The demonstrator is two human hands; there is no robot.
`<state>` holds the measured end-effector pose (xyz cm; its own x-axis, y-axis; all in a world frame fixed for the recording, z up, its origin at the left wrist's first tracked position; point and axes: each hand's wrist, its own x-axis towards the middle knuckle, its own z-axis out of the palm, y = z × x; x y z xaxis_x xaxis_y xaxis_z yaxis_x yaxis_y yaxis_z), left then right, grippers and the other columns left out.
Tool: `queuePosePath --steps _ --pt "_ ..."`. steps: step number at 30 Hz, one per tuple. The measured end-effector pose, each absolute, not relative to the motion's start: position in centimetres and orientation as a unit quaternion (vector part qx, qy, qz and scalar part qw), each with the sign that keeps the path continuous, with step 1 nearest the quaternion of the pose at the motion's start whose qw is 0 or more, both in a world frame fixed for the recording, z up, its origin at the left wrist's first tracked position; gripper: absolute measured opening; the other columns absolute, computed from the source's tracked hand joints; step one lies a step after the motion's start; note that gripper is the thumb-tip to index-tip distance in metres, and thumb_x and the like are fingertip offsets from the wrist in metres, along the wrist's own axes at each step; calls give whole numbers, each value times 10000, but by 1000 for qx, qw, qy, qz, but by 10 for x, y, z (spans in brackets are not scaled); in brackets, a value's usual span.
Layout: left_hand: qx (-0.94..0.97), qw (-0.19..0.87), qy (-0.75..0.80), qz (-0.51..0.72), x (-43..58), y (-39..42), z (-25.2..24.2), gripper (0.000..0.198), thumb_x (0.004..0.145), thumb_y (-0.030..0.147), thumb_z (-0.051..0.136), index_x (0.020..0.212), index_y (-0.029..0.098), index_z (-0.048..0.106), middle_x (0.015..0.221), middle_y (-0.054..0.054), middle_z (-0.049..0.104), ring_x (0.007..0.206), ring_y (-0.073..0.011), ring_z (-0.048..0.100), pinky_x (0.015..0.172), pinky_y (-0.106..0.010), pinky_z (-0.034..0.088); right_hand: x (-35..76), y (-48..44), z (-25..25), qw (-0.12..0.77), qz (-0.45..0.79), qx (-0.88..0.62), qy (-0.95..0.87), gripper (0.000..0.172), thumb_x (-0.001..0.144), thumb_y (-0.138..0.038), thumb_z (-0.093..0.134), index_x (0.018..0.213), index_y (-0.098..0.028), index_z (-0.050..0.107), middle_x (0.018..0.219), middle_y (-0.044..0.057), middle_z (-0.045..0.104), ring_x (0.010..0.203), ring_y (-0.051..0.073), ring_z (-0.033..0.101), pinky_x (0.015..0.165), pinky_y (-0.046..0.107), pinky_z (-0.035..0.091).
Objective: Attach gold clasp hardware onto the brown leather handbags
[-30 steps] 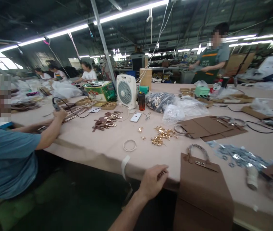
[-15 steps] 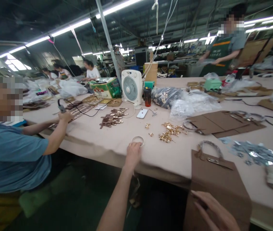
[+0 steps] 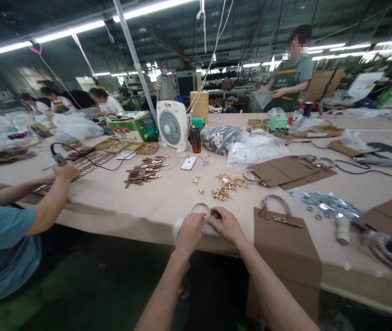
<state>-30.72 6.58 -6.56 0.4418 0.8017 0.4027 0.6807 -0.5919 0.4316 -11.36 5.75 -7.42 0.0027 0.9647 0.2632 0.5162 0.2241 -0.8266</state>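
Observation:
Near the front edge of the table my left hand (image 3: 190,231) is closed on a thin pale ring that looks like a roll of tape (image 3: 200,205). Close by on its right side, my right hand (image 3: 227,224) has bent fingers, with the thumb a little apart from them; whether the fingertips touch the ring is hard to see. To the right, a brown bag panel (image 3: 284,248) with a wrapped handle (image 3: 276,196) and a metal clasp strip (image 3: 287,221) hangs over the table edge. Beyond my hands lie gold metal fittings (image 3: 227,185).
Brown strap pieces (image 3: 145,172), a phone (image 3: 188,162), a white fan (image 3: 173,126) and a dark cup (image 3: 195,139) stand or lie farther back. Grey metal plates (image 3: 330,205) and a roller-like cylinder (image 3: 343,231) lie right. A co-worker's hand (image 3: 65,170) holds a corded tool at left.
My right hand has left the bag panel and come up beside the ring. My left hand stays at the ring. The view has turned to the right.

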Motion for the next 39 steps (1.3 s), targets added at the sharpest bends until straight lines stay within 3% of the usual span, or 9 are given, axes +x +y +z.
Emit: queuePosePath --steps 5,9,15,23,25,28,30,35,39 --pt "851 102 425 292 -307 69 -66 265 1031 181 458 1211 221 649 1089 -90 705 1038 -240 629 931 -399 514 -118 62 -78 422 268 -585 -638 167 891 -349 683 1022 -250 714 922 21 767 840 205 712 826 350 555" --pt "859 83 422 278 -307 73 -64 258 1014 175 505 1213 238 656 1117 -84 702 1058 -239 636 931 -389 507 -116 60 -79 418 253 -588 -645 180 909 -287 670 1081 -254 712 962 24 770 878 210 713 861 355 545" --pt "869 31 435 234 -306 79 -61 411 971 109 535 1306 325 636 1382 -63 622 1193 -253 595 930 -406 508 -118 50 -82 415 197 -569 -682 167 949 -249 619 1100 -257 691 981 40 737 936 227 677 881 362 527" --pt "904 36 376 201 -307 95 -69 356 999 169 542 1297 308 680 1295 -58 686 1097 -250 609 936 -420 525 -117 47 -82 410 198 -565 -688 135 981 -280 588 1049 -272 704 963 35 711 921 219 663 874 360 535" --pt "897 45 379 225 -307 96 -72 283 1014 206 543 1231 276 711 1260 -59 704 1097 -245 618 955 -420 523 -116 48 -83 419 202 -565 -681 178 962 -273 608 1114 -268 700 1032 44 707 940 217 668 895 366 544" --pt "881 64 388 262 -305 95 -75 210 1013 231 567 1130 242 741 1222 -64 721 1094 -234 632 978 -418 520 -115 49 -85 447 182 -567 -668 458 879 -285 714 1327 -264 621 1361 95 600 1167 249 631 1033 402 520" --pt "876 69 390 274 -304 94 -76 195 1013 234 573 1105 235 745 1218 -62 726 1086 -230 637 974 -416 521 -116 50 -85 446 176 -566 -671 580 843 -301 763 1392 -270 578 1432 103 551 1226 260 607 1078 415 500" --pt "873 69 391 282 -303 94 -79 219 1028 255 552 1129 240 745 1226 -61 729 1067 -225 642 938 -408 527 -120 51 -83 406 193 -562 -694 276 934 -323 692 1204 -262 685 1080 53 722 990 222 673 945 371 535" --pt "872 76 386 292 -304 97 -81 226 1032 255 543 1129 240 746 1217 -62 730 1081 -225 645 956 -412 525 -122 54 -85 417 179 -567 -687 136 987 -332 630 1052 -266 729 1024 40 747 957 216 678 914 351 522"
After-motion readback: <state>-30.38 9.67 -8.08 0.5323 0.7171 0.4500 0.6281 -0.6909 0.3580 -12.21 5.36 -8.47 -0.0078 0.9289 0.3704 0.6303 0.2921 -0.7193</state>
